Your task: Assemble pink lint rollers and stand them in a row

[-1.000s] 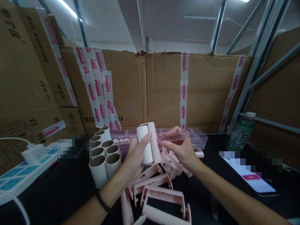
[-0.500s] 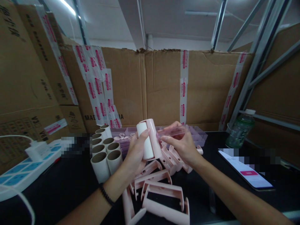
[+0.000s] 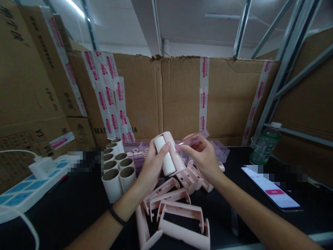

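Note:
My left hand (image 3: 152,166) is closed round a white paper roll seated in a pink holder (image 3: 169,154), held up over the black table (image 3: 65,208) and tilted a little to the left. My right hand (image 3: 204,159) pinches a clear pink-tinted plastic cover (image 3: 194,139), its left end touching the holder's upper right side. Below both hands lie several pink plastic frames (image 3: 179,215). A cluster of upright cardboard-cored white rolls (image 3: 116,170) stands just left of my left wrist.
A lilac compartment tray (image 3: 221,151) sits behind the hands against a wall of taped cardboard boxes (image 3: 182,97). A white power strip with a charger (image 3: 28,184) lies at the left. At the right are a phone (image 3: 273,191) and a green bottle (image 3: 264,144).
The roll in its holder has tipped, its top now leaning left. My right hand has raised the far end of the clear cover, so it slopes up to the right.

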### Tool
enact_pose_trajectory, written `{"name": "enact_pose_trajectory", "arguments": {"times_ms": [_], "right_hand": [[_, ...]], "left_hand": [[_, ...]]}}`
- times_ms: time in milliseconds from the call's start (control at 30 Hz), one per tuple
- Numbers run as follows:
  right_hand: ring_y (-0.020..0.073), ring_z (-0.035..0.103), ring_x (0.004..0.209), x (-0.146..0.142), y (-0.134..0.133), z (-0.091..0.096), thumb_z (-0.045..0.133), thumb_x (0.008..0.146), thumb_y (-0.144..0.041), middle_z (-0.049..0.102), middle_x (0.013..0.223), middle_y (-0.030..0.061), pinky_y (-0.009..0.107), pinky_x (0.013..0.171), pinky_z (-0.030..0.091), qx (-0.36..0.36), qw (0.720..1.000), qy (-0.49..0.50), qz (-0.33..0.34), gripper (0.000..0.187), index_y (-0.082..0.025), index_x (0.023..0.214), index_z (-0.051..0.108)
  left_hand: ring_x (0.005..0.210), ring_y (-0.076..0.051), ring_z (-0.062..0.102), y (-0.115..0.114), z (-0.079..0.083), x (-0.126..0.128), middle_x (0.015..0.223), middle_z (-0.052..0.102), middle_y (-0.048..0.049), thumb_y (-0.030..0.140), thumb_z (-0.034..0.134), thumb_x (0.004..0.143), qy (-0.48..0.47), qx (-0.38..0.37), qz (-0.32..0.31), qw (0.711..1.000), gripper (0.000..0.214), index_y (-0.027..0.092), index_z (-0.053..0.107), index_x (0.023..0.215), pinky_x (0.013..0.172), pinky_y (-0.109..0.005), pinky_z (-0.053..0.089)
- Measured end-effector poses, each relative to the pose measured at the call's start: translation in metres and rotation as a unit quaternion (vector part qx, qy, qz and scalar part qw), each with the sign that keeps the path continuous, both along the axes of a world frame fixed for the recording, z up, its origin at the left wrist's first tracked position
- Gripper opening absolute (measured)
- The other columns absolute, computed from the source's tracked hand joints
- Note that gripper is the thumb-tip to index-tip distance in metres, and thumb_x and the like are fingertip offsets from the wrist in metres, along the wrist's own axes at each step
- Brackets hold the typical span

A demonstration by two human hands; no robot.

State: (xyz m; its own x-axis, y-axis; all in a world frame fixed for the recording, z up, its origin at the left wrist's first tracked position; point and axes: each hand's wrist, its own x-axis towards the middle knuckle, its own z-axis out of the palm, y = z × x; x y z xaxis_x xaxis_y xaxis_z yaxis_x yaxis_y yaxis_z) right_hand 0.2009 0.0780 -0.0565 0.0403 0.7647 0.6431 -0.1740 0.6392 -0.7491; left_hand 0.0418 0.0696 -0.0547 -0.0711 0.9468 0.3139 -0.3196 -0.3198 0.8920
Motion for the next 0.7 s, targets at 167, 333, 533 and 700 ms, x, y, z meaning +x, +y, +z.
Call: {"name": "enact_pose_trajectory", "arguments": {"times_ms": [167, 333, 533, 700], "right_hand": [[0.0184, 0.062, 0.078, 0.003, 0.000, 0.005, 0.080, 0.080, -0.038, 0.071, 0.089, 0.0023, 0.032, 0.075, 0.049, 0.031, 0.997, -0.065, -0.020, 0.021, -0.024, 0.091, 0.069], [0.0175, 0.056, 0.069, -0.012, -0.010, 0.005, 0.078, 0.080, -0.031, 0.069, 0.079, 0.0003, 0.030, 0.065, 0.041, 0.079, 0.974, -0.201, -0.074, 0.016, -0.025, 0.093, 0.071], [0.0196, 0.064, 0.083, -0.018, -0.016, 0.020, 0.069, 0.088, -0.027, 0.073, 0.096, 0.0028, 0.032, 0.076, 0.046, 0.125, 0.952, -0.277, -0.034, 0.013, -0.024, 0.100, 0.071], [0.0196, 0.068, 0.084, 0.003, 0.020, 0.024, 0.054, 0.097, -0.028, 0.075, 0.094, 0.0052, 0.033, 0.075, 0.049, 0.076, 0.964, -0.247, -0.064, 0.019, -0.021, 0.104, 0.070]], "left_hand": [[0.133, -0.023, 0.055, -0.004, 0.007, -0.007, 0.139, 0.062, -0.0092, 0.025, 0.079, 0.080, 0.103, 0.144, 0.034, 0.984, 0.053, 0.026, 0.066, 0.131, 0.108, -0.030, 0.043], [0.124, -0.024, 0.062, -0.015, 0.016, -0.006, 0.129, 0.070, -0.0099, 0.031, 0.072, 0.087, 0.104, 0.158, -0.058, 0.980, 0.033, 0.021, 0.075, 0.117, 0.105, -0.030, 0.047], [0.096, -0.019, 0.070, -0.011, 0.014, -0.006, 0.105, 0.074, -0.0071, 0.032, 0.073, 0.086, 0.012, 0.127, -0.045, 0.991, 0.020, 0.018, 0.071, 0.100, 0.089, -0.029, 0.055], [0.082, -0.018, 0.069, -0.011, 0.022, -0.015, 0.091, 0.071, -0.0055, 0.036, 0.068, 0.089, -0.071, 0.129, -0.058, 0.987, 0.021, 0.018, 0.064, 0.101, 0.081, -0.031, 0.055]]}}
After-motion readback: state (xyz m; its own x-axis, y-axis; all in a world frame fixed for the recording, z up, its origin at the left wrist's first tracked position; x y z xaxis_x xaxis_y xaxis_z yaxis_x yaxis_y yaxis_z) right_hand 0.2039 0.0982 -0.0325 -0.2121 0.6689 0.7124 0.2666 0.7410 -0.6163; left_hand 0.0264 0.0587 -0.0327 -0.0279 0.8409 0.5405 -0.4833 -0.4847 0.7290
